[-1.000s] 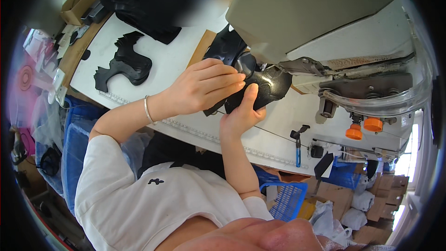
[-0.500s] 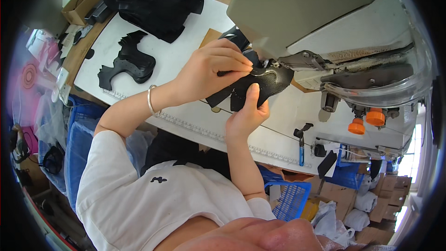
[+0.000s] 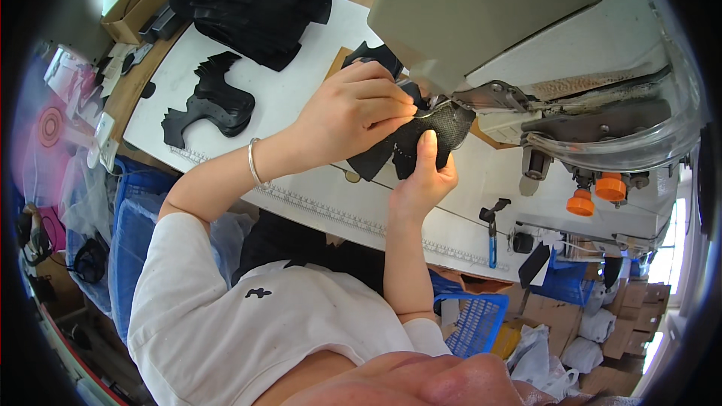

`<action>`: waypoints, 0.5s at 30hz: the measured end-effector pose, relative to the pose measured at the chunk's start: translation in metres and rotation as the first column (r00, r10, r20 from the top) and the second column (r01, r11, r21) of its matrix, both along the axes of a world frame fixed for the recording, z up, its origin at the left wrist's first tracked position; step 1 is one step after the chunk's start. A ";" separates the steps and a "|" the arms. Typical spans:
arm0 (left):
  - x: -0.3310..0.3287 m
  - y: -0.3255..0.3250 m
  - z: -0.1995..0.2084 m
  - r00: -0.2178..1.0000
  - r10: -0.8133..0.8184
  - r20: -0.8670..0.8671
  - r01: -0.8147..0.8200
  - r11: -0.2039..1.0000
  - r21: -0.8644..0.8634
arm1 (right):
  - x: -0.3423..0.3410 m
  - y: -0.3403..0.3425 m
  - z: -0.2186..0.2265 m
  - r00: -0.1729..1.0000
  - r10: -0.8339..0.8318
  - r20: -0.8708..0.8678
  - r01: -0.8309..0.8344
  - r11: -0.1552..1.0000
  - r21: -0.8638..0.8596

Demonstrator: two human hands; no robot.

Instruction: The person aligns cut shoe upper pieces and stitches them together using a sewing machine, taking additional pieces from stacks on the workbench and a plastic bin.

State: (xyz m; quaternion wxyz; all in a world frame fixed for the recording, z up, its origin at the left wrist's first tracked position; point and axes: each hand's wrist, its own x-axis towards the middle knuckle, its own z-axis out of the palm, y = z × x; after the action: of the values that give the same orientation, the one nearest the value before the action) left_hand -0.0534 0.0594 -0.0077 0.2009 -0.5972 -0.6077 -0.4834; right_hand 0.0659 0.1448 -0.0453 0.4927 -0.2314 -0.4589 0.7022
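Observation:
A black mesh shoe upper lies under the needle area of a sewing machine, with a pale line along its edge. My left hand, wearing a bracelet, pinches the piece's left edge between thumb and fingertips close to the needle. From the front, my right hand grips the same upper, thumb pressed on top and the fingers hidden underneath. The needle itself is hidden behind the machine head. Further left on the white table rests a small stack of black cut shoe pieces.
A tall pile of black pieces stands at the table's back left. Thread snips with a blue handle lie at the front right. A ruler strip runs along the front edge. Orange knobs jut from the machine; a blue basket sits below.
The shoe upper has turned slightly and shifted under the needle area. My right hand has moved right and a little up with it; my left hand has moved slightly right, still pinching.

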 end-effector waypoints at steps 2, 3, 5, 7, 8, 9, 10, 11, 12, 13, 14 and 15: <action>0.001 0.000 0.000 1.000 0.003 -0.016 -0.003 1.000 -0.013 | 0.001 0.002 0.001 1.000 -0.021 0.005 0.021 1.000 0.000; 0.001 -0.001 0.000 1.000 0.004 -0.006 -0.004 1.000 -0.027 | 0.001 0.003 0.000 1.000 -0.015 0.000 0.015 1.000 0.009; 0.001 0.000 -0.001 1.000 0.007 0.004 -0.007 0.999 -0.042 | 0.001 0.006 0.002 1.000 -0.006 -0.004 0.007 1.000 0.016; 0.002 0.003 -0.004 1.000 0.008 -0.018 -0.008 1.000 -0.011 | 0.001 0.009 0.007 1.000 -0.023 0.020 0.022 0.999 0.048; 0.003 0.003 -0.004 1.000 0.012 -0.016 -0.012 1.000 -0.012 | 0.002 0.011 0.006 1.000 -0.020 0.022 0.018 0.999 0.047; 0.003 0.003 -0.005 1.000 0.013 -0.005 -0.013 1.000 -0.008 | 0.004 0.016 0.003 0.998 -0.026 0.050 0.021 0.995 0.098; 0.004 0.004 -0.005 1.000 0.014 0.006 -0.014 1.000 -0.005 | 0.005 0.020 0.001 0.996 -0.034 0.077 0.022 0.988 0.150; 0.004 0.005 -0.006 1.000 0.015 0.008 -0.015 1.000 -0.005 | 0.006 0.023 0.003 0.996 -0.032 0.079 0.020 0.989 0.149; 0.005 0.006 -0.006 1.000 0.012 -0.014 -0.012 1.000 0.013 | 0.006 0.025 0.006 0.995 -0.035 0.091 0.020 0.987 0.159; 0.005 0.006 -0.006 0.999 0.008 -0.036 -0.007 1.000 0.030 | 0.006 0.027 0.008 0.994 -0.038 0.104 0.020 0.985 0.169; 0.007 0.006 -0.006 0.999 0.011 -0.035 -0.010 1.000 0.029 | 0.007 0.030 0.009 0.994 -0.034 0.105 0.016 0.986 0.168; 0.008 0.006 -0.006 0.999 0.017 -0.031 -0.016 0.999 0.035 | 0.008 0.033 0.009 0.993 -0.020 0.117 -0.003 0.982 0.189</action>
State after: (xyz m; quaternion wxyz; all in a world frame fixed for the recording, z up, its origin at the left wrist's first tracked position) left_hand -0.0458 0.0650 -0.0133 0.2246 -0.5961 -0.6010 -0.4827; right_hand 0.0739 0.1775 -0.0366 0.4874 -0.2267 -0.5509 0.6384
